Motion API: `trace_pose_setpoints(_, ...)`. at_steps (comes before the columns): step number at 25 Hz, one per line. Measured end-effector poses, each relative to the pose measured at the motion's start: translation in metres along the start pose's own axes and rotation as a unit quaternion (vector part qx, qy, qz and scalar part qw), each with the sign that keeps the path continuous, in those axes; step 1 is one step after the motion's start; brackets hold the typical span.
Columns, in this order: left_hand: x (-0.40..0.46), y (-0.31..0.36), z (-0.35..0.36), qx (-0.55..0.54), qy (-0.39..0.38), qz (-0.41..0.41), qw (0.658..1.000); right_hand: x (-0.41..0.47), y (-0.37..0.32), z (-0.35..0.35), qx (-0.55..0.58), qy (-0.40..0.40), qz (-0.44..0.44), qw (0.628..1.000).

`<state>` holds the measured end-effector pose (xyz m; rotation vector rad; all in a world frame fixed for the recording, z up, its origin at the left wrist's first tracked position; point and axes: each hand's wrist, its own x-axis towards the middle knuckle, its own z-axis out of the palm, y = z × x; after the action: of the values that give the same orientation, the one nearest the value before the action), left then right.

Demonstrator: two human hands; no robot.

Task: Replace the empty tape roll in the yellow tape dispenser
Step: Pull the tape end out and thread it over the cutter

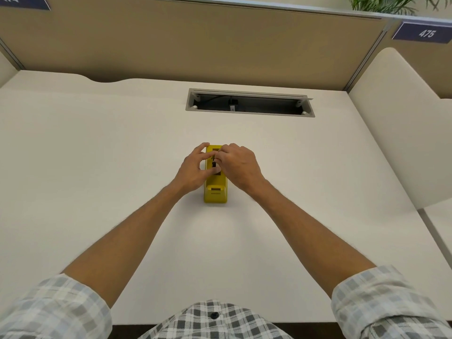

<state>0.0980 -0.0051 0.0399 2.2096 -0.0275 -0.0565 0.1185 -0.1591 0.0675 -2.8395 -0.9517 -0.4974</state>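
Observation:
The yellow tape dispenser (215,192) stands on the white desk (97,155) in the middle, its cutter end toward me. My left hand (193,168) wraps the dispenser's left side, fingers over its far end and thumb reaching into the roll bay. My right hand (238,165) comes in from the right, fingertips pinched over the middle of the bay around a small dark part, likely the spindle (214,164). The roll itself is hidden under my fingers, so I cannot tell whether one sits in the bay.
An open cable slot (249,104) with a grey frame is cut into the desk behind the dispenser. A beige partition wall (195,45) closes the back, and a cream side panel (396,123) stands at the right.

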Motion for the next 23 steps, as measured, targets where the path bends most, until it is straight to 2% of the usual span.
trace_pose_setpoints(8, 0.0009, -0.001, 0.0008, 0.011, 0.002, -0.002, 1.0, -0.0018, 0.0016, -0.001, -0.035, 0.018, -0.046, 0.998)
trace_pose_setpoints(15, 0.0008, -0.0017, 0.0011, 0.017, 0.002, -0.002, 1.0, -0.0032, -0.0002, 0.006, -0.012, 0.007, -0.014, 1.0)
trace_pose_setpoints(19, 0.0001, 0.0001, -0.0008, 0.013, 0.002, 0.001, 1.0, -0.0027, -0.0005, 0.0036, 0.025, -0.068, 0.033, 0.997)
trace_pose_setpoints(23, -0.0014, 0.0027, -0.0002, 0.016, 0.006, 0.0, 1.0, -0.0058, -0.0011, -0.0013, 0.151, -0.04, 0.121, 0.98)
